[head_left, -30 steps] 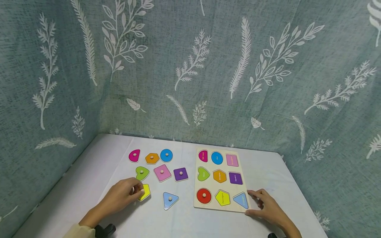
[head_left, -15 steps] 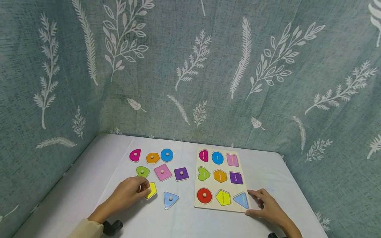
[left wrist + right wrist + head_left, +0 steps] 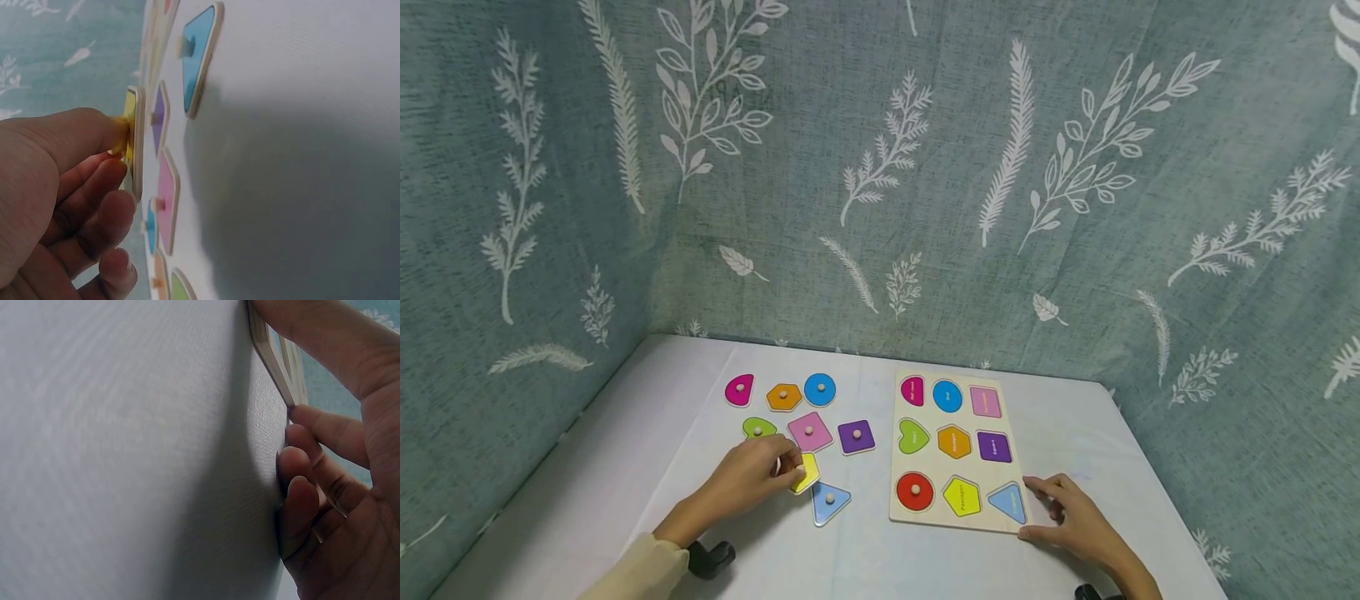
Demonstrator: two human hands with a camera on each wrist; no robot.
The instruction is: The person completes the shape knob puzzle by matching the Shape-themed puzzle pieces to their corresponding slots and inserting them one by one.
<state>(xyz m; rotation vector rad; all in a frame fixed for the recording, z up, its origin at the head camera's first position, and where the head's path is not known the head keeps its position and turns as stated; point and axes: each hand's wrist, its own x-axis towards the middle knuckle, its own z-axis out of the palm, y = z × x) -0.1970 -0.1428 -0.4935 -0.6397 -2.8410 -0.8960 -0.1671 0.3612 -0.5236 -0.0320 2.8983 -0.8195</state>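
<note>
On the near left of the table, the yellow pentagon (image 3: 807,473) is off the cloth, pinched by its knob in the left hand (image 3: 747,477). It sits just beside the blue triangle (image 3: 824,512), with the pink square (image 3: 808,432) farther back and the purple square (image 3: 857,437) to the right. Over right, the right hand (image 3: 1071,518) touches the puzzle board (image 3: 938,468) at its near right corner, thumb and forefinger spread wide.
</note>
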